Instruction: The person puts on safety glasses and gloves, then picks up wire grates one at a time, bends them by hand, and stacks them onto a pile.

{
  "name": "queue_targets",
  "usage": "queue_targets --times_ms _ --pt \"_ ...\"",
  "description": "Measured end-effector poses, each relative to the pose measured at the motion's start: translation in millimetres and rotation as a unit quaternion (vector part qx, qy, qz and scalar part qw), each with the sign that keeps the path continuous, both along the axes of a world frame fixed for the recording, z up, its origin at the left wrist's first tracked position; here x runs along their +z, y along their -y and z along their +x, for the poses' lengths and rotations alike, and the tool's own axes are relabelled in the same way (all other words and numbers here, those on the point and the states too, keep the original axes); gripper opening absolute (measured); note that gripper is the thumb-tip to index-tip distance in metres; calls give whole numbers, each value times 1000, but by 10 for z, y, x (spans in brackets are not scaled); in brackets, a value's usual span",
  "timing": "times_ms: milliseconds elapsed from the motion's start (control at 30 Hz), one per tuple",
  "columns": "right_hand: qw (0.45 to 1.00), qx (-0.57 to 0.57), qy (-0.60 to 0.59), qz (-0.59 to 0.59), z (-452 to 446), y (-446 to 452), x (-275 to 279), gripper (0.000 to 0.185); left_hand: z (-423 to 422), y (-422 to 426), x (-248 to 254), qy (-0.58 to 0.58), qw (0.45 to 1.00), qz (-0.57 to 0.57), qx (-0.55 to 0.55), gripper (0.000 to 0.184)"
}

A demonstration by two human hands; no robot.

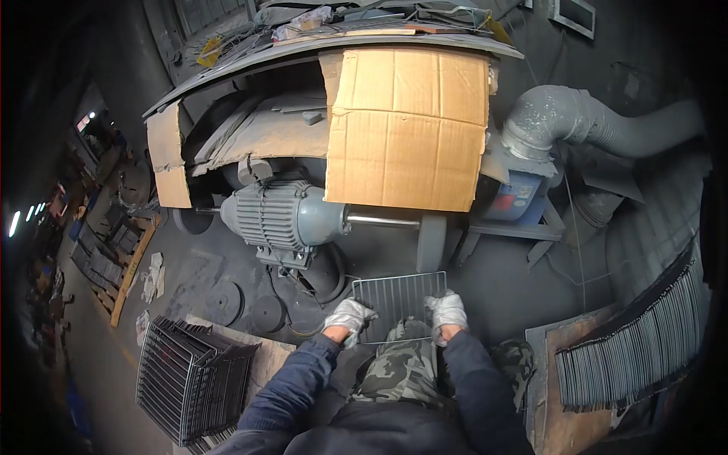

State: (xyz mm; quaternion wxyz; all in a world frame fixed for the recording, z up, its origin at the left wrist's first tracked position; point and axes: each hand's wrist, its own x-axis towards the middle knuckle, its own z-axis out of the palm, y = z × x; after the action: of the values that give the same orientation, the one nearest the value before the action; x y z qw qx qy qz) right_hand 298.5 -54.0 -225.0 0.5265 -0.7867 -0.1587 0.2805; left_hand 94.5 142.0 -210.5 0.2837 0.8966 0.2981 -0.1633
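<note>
Between my two gloved hands is a rectangular wire rack (400, 297) with thin parallel bars, held above my camouflage-clad legs. My left hand (349, 319) is wrapped round its left side. On the opposite side, my right hand (446, 312) grips the rack's edge. Just beyond the rack stands a grinding wheel (432, 241), joined by a shiny shaft (384, 221) to a grey motor (276, 214). The rack's far edge lies near the bottom of the wheel; whether they touch I cannot tell.
Wire racks (189, 379) are stacked at the lower left, and a long row of racks (633, 345) stands at the right. A cardboard sheet (408, 129) hangs above the shaft. A thick duct (557, 121) runs off right. Round discs (225, 303) lie on the floor.
</note>
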Motion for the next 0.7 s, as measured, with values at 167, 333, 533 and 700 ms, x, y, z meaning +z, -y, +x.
queue_targets --times_ms 167,333,533,700 --pt "996 25 -59 58 -167 257 463 35 -318 110 63 102 992 66 -41 38" --pt "973 30 -46 222 123 1270 1832 28 -65 939 850 452 743 -404 284 20" --pt "778 -194 533 271 132 2921 4136 28 386 1790 810 542 569 -558 267 30" --pt "479 -337 785 -202 376 3445 5038 25 331 2069 985 454 764 -425 170 19"
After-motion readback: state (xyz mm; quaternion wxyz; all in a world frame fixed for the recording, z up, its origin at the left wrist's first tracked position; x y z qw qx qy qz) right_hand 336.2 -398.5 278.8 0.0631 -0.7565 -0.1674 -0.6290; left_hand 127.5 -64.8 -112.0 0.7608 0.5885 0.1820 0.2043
